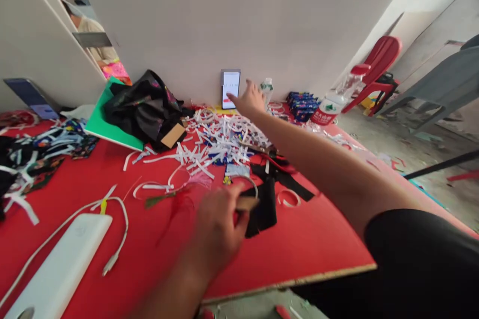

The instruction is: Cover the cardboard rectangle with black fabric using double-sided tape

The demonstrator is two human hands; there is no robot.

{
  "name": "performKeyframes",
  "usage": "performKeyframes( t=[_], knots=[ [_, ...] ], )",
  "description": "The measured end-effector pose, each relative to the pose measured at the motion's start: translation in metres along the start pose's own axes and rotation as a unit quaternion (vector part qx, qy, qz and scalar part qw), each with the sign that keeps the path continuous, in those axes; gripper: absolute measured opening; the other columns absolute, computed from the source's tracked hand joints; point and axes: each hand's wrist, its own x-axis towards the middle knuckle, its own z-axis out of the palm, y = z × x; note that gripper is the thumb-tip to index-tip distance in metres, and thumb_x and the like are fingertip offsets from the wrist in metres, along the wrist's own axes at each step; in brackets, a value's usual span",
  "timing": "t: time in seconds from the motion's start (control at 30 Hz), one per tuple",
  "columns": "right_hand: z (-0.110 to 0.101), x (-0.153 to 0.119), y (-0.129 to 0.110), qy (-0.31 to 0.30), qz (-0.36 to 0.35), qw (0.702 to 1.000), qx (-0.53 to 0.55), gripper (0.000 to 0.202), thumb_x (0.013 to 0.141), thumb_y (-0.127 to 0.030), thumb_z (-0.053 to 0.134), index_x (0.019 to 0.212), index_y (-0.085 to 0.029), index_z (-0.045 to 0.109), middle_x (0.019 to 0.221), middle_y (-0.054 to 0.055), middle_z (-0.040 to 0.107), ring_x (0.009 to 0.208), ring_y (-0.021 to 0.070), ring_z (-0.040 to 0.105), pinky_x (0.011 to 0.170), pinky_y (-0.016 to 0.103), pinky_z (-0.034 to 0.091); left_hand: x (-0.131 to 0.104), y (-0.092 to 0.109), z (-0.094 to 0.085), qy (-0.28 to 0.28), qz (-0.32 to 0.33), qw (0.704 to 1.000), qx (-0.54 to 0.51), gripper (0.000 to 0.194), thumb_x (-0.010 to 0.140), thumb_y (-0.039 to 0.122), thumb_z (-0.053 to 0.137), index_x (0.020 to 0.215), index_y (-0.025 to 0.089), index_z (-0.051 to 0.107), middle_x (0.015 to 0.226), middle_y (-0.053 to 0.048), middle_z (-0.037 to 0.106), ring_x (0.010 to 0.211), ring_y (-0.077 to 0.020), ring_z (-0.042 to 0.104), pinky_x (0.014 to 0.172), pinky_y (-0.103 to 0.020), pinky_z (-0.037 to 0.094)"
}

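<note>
Far centre: smartphone (231,90) propped upright against white partition (243,25); right hand (252,100) before it, fingers spread, grasping nothing. Near centre: left hand (220,214) curled by tan piece (248,203); grip blurred, can't tell. Hard thumb press could probably skid the smartphone.

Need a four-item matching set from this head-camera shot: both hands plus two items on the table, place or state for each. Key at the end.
1. Bare right hand
2. Bare left hand
3. Flat green rectangular board
4. Long white plastic power bank

A. Partly under the crumpled black cloth
B. Appears to pinch a small tan piece
C. Near left part of the red table
D. Stretched out to the upright, lit phone by the white panel

Pairs: 1-D; 2-B; 3-A; 4-C
</note>
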Motion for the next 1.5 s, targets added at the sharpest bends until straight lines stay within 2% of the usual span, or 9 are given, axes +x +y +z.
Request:
performKeyframes(
  t=[0.13, 0.23, 0.33, 0.43, 0.6, 0.9, 1.03, 1.3, 1.5],
  knots=[
    [-0.081, -0.079, 0.029, 0.062, -0.212, 0.968, 0.118, 0.06, 0.099, -0.049, 0.069, 0.151, -0.02, 0.057, 0.154, 0.016, 0.062, 0.141, 0.0376, 0.057, 0.119, 0.059, 0.04, 0.005, -0.002, -0.006, 0.077, -0.088, 0.986, -0.115, 0.023, 0.109, 0.027, 0.053, 0.129, 0.021, 0.063, 0.114, -0.011, 0.076, 0.104, -0.0228, 0.075, 0.091, -0.037, 0.06],
    [-0.14, -0.162, 0.047, 0.039, -0.24, 0.956, 0.166, 0.036, 0.102, -0.042, 0.066, 0.132, -0.023, 0.072, 0.127, 0.012, 0.077, 0.119, 0.0312, 0.07, 0.104, 0.049, 0.054, 0.016, 0.004, -0.01, 0.085, -0.193, 0.96, -0.185, 0.02, 0.109, 0.036, 0.058, 0.113, 0.021, 0.07, 0.104, -0.008, 0.08, 0.098, -0.0212, 0.078, 0.087, -0.033, 0.061],
    [-0.163, -0.223, 0.063, -0.052, -0.229, 0.953, 0.19, 0.016, 0.098, -0.031, 0.07, 0.106, -0.021, 0.08, 0.1, 0.007, 0.08, 0.093, 0.0241, 0.074, 0.084, 0.039, 0.056, 0.031, 0.014, -0.009, 0.126, -0.29, 0.897, -0.31, 0.027, 0.102, 0.047, 0.067, 0.101, 0.021, 0.068, 0.085, -0.003, 0.078, 0.071, -0.0186, 0.075, 0.067, -0.03, 0.062],
    [-0.154, -0.249, 0.075, -0.14, -0.192, 0.955, 0.179, 0.009, 0.097, -0.023, 0.072, 0.096, -0.02, 0.081, 0.09, 0.005, 0.08, 0.078, 0.0191, 0.07, 0.071, 0.032, 0.05, 0.042, 0.024, -0.002, 0.166, -0.344, 0.832, -0.403, 0.035, 0.097, 0.054, 0.069, 0.087, 0.021, 0.064, 0.064, 0.001, 0.067, 0.048, -0.0159, 0.062, 0.046, -0.028, 0.053],
    [-0.128, -0.253, 0.086, -0.161, -0.214, 0.954, 0.133, 0.01, 0.102, -0.022, 0.07, 0.102, -0.02, 0.08, 0.099, 0.006, 0.081, 0.084, 0.0198, 0.07, 0.074, 0.031, 0.046, 0.05, 0.033, 0.008, 0.165, -0.385, 0.796, -0.437, 0.043, 0.091, 0.059, 0.067, 0.081, 0.017, 0.068, 0.058, -0.003, 0.065, 0.044, -0.0167, 0.06, 0.042, -0.027, 0.049],
    [-0.133, -0.22, 0.124, -0.161, -0.145, 0.976, -0.026, 0.022, 0.097, -0.012, 0.067, 0.109, -0.022, 0.081, 0.108, 0.008, 0.081, 0.097, 0.0258, 0.073, 0.076, 0.032, 0.046, 0.051, 0.027, 0.01, 0.195, -0.36, 0.8, -0.438, 0.024, 0.087, 0.04, 0.08, 0.089, 0.018, 0.07, 0.065, -0.001, 0.068, 0.051, -0.0156, 0.063, 0.048, -0.025, 0.052],
    [-0.145, -0.215, 0.126, -0.192, -0.127, 0.972, -0.042, 0.018, 0.097, -0.014, 0.068, 0.104, -0.023, 0.081, 0.101, 0.005, 0.082, 0.09, 0.0243, 0.072, 0.071, 0.032, 0.042, 0.048, 0.032, 0.01, 0.206, -0.349, 0.789, -0.461, 0.031, 0.095, 0.048, 0.072, 0.087, 0.018, 0.072, 0.065, -0.003, 0.066, 0.054, -0.0165, 0.062, 0.048, -0.026, 0.051],
    [-0.109, -0.248, 0.091, -0.169, -0.309, 0.935, 0.041, 0.019, 0.1, -0.03, 0.076, 0.115, -0.019, 0.081, 0.107, 0.01, 0.076, 0.099, 0.0257, 0.067, 0.088, 0.037, 0.047, 0.051, 0.035, 0.004, 0.271, -0.31, 0.74, -0.531, 0.045, 0.105, 0.043, 0.04, 0.088, 0.019, 0.075, 0.07, -0.005, 0.063, 0.056, -0.019, 0.06, 0.048, -0.031, 0.051],
    [-0.076, -0.262, 0.078, -0.183, -0.364, 0.913, 0.025, 0.018, 0.106, -0.023, 0.067, 0.099, -0.021, 0.084, 0.102, 0.009, 0.073, 0.091, 0.0221, 0.064, 0.08, 0.035, 0.046, 0.058, 0.024, 0.008, 0.313, -0.33, 0.734, -0.503, 0.042, 0.102, 0.042, 0.04, 0.085, 0.018, 0.071, 0.065, -0.004, 0.062, 0.054, -0.0182, 0.059, 0.045, -0.028, 0.048]
  ],
)
